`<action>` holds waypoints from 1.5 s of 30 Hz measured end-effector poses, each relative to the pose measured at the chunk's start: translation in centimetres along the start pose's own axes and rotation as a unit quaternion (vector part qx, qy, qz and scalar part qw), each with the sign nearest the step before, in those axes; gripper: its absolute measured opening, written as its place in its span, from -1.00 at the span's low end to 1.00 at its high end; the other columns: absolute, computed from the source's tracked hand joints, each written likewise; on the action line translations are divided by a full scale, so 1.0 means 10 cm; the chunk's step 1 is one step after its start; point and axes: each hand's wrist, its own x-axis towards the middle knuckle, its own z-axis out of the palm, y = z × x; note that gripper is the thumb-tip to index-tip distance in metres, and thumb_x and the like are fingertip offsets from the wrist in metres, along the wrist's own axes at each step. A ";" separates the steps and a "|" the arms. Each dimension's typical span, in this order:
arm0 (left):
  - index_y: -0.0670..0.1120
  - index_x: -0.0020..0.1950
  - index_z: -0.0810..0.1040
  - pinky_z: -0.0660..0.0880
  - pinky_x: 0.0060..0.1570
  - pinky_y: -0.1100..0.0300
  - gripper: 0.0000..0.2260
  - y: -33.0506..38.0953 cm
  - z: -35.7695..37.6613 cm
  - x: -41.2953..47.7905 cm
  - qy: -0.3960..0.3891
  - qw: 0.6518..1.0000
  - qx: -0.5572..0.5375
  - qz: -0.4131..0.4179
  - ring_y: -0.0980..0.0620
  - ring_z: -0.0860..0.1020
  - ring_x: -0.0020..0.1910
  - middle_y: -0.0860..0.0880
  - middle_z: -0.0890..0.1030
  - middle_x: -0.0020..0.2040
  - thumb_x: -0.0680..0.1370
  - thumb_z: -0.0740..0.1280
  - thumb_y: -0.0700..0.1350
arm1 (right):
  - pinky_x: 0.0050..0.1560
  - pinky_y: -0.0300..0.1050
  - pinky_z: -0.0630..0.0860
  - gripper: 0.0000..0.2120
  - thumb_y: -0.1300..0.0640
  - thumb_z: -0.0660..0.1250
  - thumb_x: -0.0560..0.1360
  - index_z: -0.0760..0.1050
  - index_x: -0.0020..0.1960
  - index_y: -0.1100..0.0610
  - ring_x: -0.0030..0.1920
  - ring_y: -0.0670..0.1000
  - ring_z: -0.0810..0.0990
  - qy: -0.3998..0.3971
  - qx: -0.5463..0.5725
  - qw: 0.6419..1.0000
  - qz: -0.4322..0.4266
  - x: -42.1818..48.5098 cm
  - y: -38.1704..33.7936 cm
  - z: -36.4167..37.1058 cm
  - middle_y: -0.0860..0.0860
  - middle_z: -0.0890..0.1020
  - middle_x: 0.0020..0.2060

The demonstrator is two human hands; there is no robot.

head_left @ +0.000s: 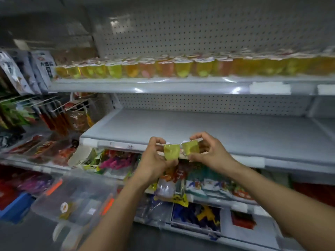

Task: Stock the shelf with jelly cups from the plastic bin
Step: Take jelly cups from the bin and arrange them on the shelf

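Before the shelf (199, 127), left hand (154, 161) and right hand (212, 153) pinch 2 jelly cups (171, 151) (190, 148).

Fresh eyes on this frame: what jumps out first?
Centre frame, the left hand pinches one green jelly cup and the right hand a second green cup, side by side before the grey middle shelf. Above, a long row of yellow and orange cups lines the upper shelf; a clear plastic bin sits lower left.
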 end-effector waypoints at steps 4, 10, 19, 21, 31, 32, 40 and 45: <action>-0.04 0.16 0.31 0.53 -0.32 0.27 -0.49 0.52 0.81 -0.12 -0.018 0.998 0.025 0.050 0.20 0.61 -0.35 0.04 0.53 0.04 0.39 0.52 -0.32 | -0.18 -0.26 0.54 -0.59 0.29 0.53 0.35 0.47 0.09 0.02 -0.15 0.00 0.57 0.040 -0.021 0.999 -0.027 -0.49 -0.06 -0.95 0.16 0.61 -0.07; 0.09 0.05 0.34 0.59 -0.19 0.03 -0.54 1.34 1.87 -0.17 -0.025 0.990 0.037 0.130 -0.07 0.62 -0.21 0.04 0.52 0.04 0.37 0.57 -0.13 | -0.25 -0.29 0.50 -0.63 0.22 0.55 0.35 0.45 0.04 0.04 -0.22 -0.06 0.52 0.092 -0.034 0.993 -0.063 -0.98 -0.15 -2.21 0.12 0.57 -0.13; -0.01 0.09 0.36 0.61 -0.18 0.01 -0.63 2.38 3.03 -0.01 -0.066 0.975 -0.014 0.210 -0.10 0.68 -0.21 -0.04 0.57 -0.02 0.45 0.51 -0.14 | -0.24 -0.11 0.56 -0.69 0.27 0.46 0.43 0.42 0.10 0.14 -0.19 0.06 0.54 0.188 -0.024 0.977 -0.098 -1.29 -0.23 -3.60 0.22 0.55 -0.11; 0.00 0.09 0.36 0.63 -0.13 -0.06 -0.62 2.55 3.13 0.12 -0.067 0.973 -0.007 0.223 -0.14 0.68 -0.20 -0.05 0.55 -0.01 0.44 0.52 -0.13 | -0.20 -0.01 0.56 -0.69 0.28 0.47 0.42 0.43 0.07 0.13 -0.19 0.07 0.51 0.209 -0.024 0.972 -0.104 -1.21 -0.27 -3.78 0.22 0.55 -0.13; -0.07 0.11 0.38 0.65 -0.17 -0.01 -0.59 3.25 3.17 1.14 -0.067 0.955 0.039 0.286 -0.11 0.66 -0.15 -0.02 0.54 0.03 0.41 0.54 -0.17 | -0.14 -0.07 0.51 -0.67 0.31 0.49 0.38 0.42 0.01 0.07 -0.21 0.01 0.52 0.319 -0.078 0.937 -0.121 -0.45 -0.52 -4.72 0.03 0.56 -0.17; -0.05 0.11 0.38 0.64 -0.25 0.10 -0.60 3.32 3.17 1.26 -0.068 0.954 0.041 0.289 -0.06 0.66 -0.16 -0.02 0.53 0.04 0.42 0.53 -0.16 | -0.17 -0.15 0.49 -0.66 0.31 0.48 0.39 0.42 0.05 0.11 -0.22 -0.02 0.52 0.324 -0.092 0.934 -0.119 -0.35 -0.56 -4.81 0.01 0.54 -0.17; -0.04 0.10 0.37 0.64 -0.24 -0.04 -0.59 3.57 3.25 2.17 -0.056 0.943 0.138 0.297 0.01 0.59 -0.27 0.00 0.52 -0.09 0.41 0.53 -0.15 | 0.00 0.08 0.60 -0.62 0.24 0.55 0.32 0.45 0.03 0.08 -0.03 0.13 0.57 0.345 -0.211 0.913 -0.048 0.67 -0.40 -5.45 0.12 0.54 0.03; 0.01 0.15 0.35 0.64 -0.14 0.04 -0.55 3.57 3.29 2.61 -0.070 0.942 0.191 0.266 0.01 0.61 -0.18 0.06 0.49 -0.07 0.41 0.54 -0.08 | 0.00 0.06 0.60 -0.59 0.21 0.55 0.31 0.44 0.06 0.07 -0.01 0.13 0.57 0.309 -0.245 0.919 0.010 1.17 -0.14 -5.65 0.11 0.53 0.04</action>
